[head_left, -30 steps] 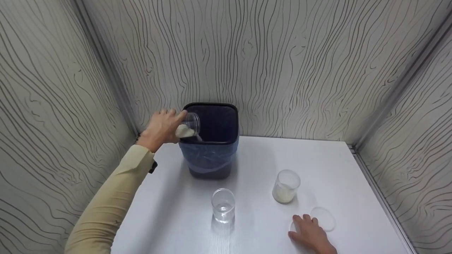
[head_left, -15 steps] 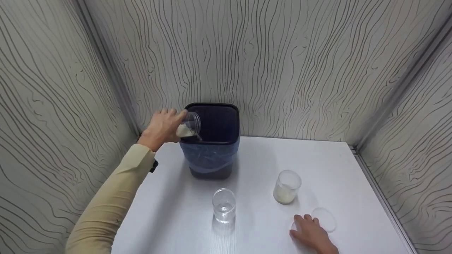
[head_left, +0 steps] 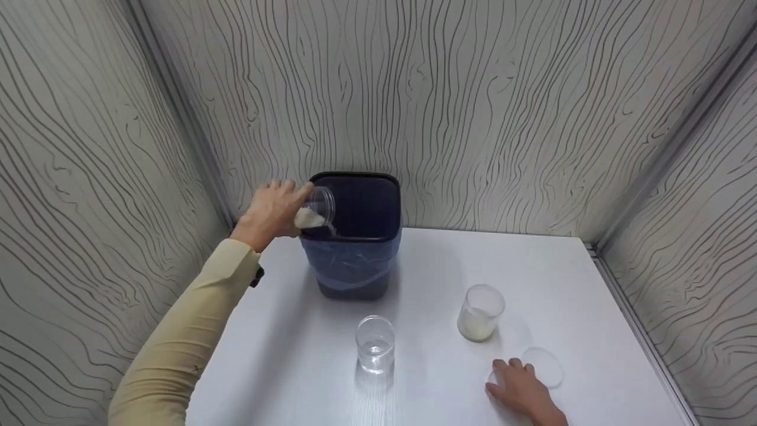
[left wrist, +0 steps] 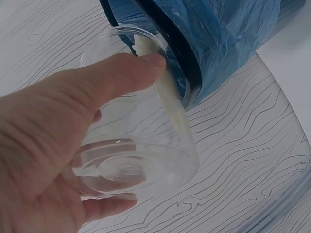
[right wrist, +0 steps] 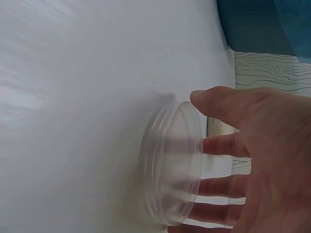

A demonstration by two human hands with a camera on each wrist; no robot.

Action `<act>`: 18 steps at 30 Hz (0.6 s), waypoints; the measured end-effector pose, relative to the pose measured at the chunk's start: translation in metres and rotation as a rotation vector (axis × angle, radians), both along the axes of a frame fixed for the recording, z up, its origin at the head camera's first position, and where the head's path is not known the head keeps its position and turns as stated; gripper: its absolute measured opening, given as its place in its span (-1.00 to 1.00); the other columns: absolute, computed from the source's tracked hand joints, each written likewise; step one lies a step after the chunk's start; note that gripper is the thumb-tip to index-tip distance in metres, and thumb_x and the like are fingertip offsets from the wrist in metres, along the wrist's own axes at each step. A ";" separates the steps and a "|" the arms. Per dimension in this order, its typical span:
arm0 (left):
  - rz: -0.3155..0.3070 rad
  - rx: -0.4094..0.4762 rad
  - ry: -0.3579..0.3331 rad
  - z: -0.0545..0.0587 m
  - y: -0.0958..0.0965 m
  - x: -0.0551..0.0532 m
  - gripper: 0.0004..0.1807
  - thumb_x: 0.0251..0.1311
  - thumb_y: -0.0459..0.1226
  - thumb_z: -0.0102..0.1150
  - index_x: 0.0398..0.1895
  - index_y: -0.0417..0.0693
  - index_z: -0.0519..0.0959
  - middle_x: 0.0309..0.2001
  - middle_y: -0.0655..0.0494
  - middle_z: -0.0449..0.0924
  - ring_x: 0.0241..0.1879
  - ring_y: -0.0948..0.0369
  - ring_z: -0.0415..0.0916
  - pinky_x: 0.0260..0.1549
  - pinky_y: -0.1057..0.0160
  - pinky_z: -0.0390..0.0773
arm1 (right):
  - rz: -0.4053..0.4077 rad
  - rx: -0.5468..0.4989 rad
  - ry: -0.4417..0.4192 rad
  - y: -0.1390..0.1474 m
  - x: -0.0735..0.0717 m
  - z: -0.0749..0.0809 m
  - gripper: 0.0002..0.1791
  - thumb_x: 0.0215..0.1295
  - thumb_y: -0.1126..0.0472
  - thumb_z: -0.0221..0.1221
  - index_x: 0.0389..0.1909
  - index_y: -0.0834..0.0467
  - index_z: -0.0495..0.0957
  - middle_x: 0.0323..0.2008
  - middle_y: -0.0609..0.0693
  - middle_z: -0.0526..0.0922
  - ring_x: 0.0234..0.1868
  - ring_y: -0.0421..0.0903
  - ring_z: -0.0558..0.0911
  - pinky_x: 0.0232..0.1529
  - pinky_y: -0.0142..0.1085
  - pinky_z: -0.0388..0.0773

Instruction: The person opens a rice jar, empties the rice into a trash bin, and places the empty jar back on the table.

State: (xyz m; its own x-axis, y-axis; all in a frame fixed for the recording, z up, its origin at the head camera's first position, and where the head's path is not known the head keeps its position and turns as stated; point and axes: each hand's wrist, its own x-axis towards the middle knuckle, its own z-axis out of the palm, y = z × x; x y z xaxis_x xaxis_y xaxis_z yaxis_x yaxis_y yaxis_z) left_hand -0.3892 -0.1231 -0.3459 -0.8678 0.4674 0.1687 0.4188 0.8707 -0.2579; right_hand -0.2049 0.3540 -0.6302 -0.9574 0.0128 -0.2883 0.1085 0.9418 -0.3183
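Over the dark bin (head_left: 353, 290), my left hand (head_left: 272, 213) grips a clear plastic jar (left wrist: 141, 150), tilted with its mouth past the bin's near left rim. Pale, off-white grains (head_left: 309, 219) lie along the jar's lower side, some at its mouth. The left wrist view shows the thumb along the jar's side and fingers around its base. My right hand (head_left: 521, 390) rests low at the table's front right, loosely spread over a clear round lid (right wrist: 172, 162). Thumb and fingertips are right at the lid's edge; from above the hand covers most of it.
A second clear jar (head_left: 476, 325) with pale contents stands right of centre. Another clear jar (head_left: 375, 349) stands before the bin. A second lid (head_left: 544, 368) lies by my right hand. The white table (head_left: 437, 272) is enclosed by wood-patterned walls (head_left: 473, 118).
The pale grains have shifted slightly inside the tilted jar. Both hands, the bin, the standing jars and the lids stay nearly where they were.
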 end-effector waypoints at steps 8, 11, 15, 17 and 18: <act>0.005 -0.012 -0.009 0.000 0.001 -0.001 -0.01 -0.18 -0.02 0.52 0.38 -0.02 0.27 0.08 -0.26 0.52 -0.01 -0.24 0.52 -0.10 -0.20 0.56 | -0.010 -0.003 -0.006 0.000 0.000 -0.001 -0.39 0.18 -0.13 0.28 0.15 0.16 0.50 0.01 0.22 0.51 -0.08 0.13 0.43 -0.17 0.13 0.52; 0.006 -0.013 -0.010 0.000 0.001 -0.001 -0.02 -0.17 -0.03 0.52 0.38 -0.02 0.27 0.08 -0.26 0.52 0.00 -0.24 0.51 -0.10 -0.20 0.56 | -0.010 0.002 -0.006 0.000 0.000 -0.001 -0.39 0.18 -0.12 0.27 0.15 0.16 0.50 0.01 0.22 0.51 -0.08 0.13 0.43 -0.17 0.13 0.52; 0.014 -0.018 -0.004 0.000 0.002 -0.001 -0.04 -0.16 -0.06 0.51 0.37 -0.02 0.27 0.06 -0.25 0.53 -0.01 -0.24 0.52 -0.10 -0.19 0.57 | -0.012 0.005 -0.017 0.000 -0.001 -0.001 -0.37 0.19 -0.14 0.26 0.17 0.17 0.50 0.03 0.23 0.50 -0.06 0.14 0.43 -0.14 0.15 0.52; 0.016 -0.023 0.004 0.000 0.002 0.000 -0.05 -0.17 -0.07 0.51 0.37 -0.02 0.28 0.05 -0.25 0.54 -0.03 -0.23 0.53 -0.11 -0.19 0.57 | -0.012 0.002 -0.025 0.000 -0.001 -0.001 -0.36 0.20 -0.15 0.25 0.18 0.17 0.49 0.05 0.23 0.50 -0.05 0.14 0.43 -0.13 0.16 0.52; 0.017 -0.028 0.008 0.000 0.003 0.000 -0.04 -0.17 -0.07 0.52 0.37 -0.02 0.29 0.05 -0.25 0.55 -0.03 -0.23 0.53 -0.12 -0.18 0.57 | -0.012 0.000 -0.024 0.000 -0.001 0.000 -0.36 0.20 -0.15 0.25 0.18 0.17 0.49 0.06 0.23 0.49 -0.04 0.13 0.43 -0.14 0.16 0.52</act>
State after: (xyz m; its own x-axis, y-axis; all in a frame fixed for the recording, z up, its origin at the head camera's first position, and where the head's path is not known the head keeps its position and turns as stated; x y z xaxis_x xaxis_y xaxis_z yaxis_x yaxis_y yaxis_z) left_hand -0.3895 -0.1203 -0.3464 -0.8742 0.4575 0.1628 0.4022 0.8700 -0.2850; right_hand -0.2056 0.3536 -0.6307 -0.9499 0.0243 -0.3117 0.1275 0.9404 -0.3151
